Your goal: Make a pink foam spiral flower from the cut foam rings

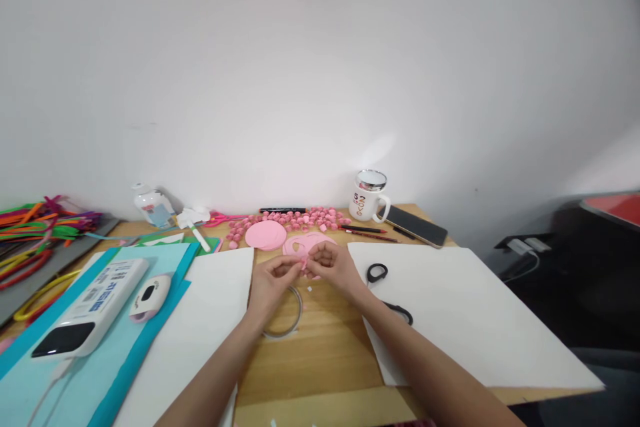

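My left hand (271, 281) and my right hand (336, 268) meet over the wooden table. Their fingertips pinch a small piece of pink paper (303, 263) between them; its exact shape is mostly covered by the fingers. Just behind the hands lie cut pink paper sheets (311, 239) with holes, beside a stack of pink paper circles (266, 235). A roll of clear tape (301, 310) lies flat near my left wrist, partly hidden by it. Black-handled scissors (377, 272) rest by my right forearm, which covers part of them.
Many small pink rolled pieces (320, 217) spread along the wall. A white mug (367, 199) and a phone (417, 225) stand and lie at back right. White sheets (450, 307) flank the hands. A power bank (95, 303) lies left, with pipe cleaners (45, 233) beyond.
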`<state>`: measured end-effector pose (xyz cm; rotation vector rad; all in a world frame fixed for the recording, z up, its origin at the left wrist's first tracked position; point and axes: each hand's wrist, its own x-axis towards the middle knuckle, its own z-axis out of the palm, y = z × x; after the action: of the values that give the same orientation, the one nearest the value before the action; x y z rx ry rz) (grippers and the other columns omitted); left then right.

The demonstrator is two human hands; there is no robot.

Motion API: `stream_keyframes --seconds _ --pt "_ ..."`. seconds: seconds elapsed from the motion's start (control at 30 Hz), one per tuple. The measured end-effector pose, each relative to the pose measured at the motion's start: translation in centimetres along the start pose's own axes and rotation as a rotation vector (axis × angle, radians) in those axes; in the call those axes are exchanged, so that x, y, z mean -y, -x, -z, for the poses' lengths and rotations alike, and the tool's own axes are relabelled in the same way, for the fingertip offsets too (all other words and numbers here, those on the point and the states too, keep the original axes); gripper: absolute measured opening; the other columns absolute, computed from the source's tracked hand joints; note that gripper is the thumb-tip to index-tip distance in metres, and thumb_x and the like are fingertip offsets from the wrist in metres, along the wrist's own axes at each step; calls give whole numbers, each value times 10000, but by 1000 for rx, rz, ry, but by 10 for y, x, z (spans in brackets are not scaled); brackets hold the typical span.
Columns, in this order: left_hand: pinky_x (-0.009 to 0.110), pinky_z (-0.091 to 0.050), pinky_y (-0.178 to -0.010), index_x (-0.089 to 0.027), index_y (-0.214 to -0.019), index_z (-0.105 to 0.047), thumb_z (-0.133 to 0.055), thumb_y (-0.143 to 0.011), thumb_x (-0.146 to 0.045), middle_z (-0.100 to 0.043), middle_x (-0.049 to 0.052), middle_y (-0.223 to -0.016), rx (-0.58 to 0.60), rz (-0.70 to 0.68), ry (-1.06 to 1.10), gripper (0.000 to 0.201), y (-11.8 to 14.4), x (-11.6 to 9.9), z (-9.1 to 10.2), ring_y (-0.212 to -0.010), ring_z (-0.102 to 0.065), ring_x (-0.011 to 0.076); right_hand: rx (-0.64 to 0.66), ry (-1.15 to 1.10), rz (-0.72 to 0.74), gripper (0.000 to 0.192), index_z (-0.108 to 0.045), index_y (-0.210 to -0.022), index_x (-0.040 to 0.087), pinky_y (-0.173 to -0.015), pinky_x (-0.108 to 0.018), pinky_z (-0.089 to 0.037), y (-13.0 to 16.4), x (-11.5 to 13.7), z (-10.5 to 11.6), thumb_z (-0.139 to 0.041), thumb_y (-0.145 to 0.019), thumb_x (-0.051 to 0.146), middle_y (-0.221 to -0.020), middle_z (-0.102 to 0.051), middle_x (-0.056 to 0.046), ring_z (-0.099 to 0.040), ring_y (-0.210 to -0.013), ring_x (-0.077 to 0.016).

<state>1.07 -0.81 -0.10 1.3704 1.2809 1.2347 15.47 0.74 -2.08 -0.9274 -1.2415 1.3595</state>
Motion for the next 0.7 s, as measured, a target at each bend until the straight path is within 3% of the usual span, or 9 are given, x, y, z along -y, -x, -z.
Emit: stream_keyframes --seconds 0.4,0.7 --pt "250 -515 -632 -140 -705 -684 -678 -602 -252 -706 53 -719 34 20 -11 153 2 -1 -1 -665 -655 186 -69 80 82 293 -510 -716 171 -547 -261 -525 0 -1 0 -699 -583 350 -603 -569 17 -590 -520 -115" --pt "259 -519 -625 -148 -683 -690 -679 -597 -243 -708 55 -708 24 32 25 129 2 -2 0 -638 -658 188 -28 75 73 318 -523 -786 171 -640 -295 -531 3 0 -1 -699 -592 352 -704 -624 -20 -626 -620 -143"
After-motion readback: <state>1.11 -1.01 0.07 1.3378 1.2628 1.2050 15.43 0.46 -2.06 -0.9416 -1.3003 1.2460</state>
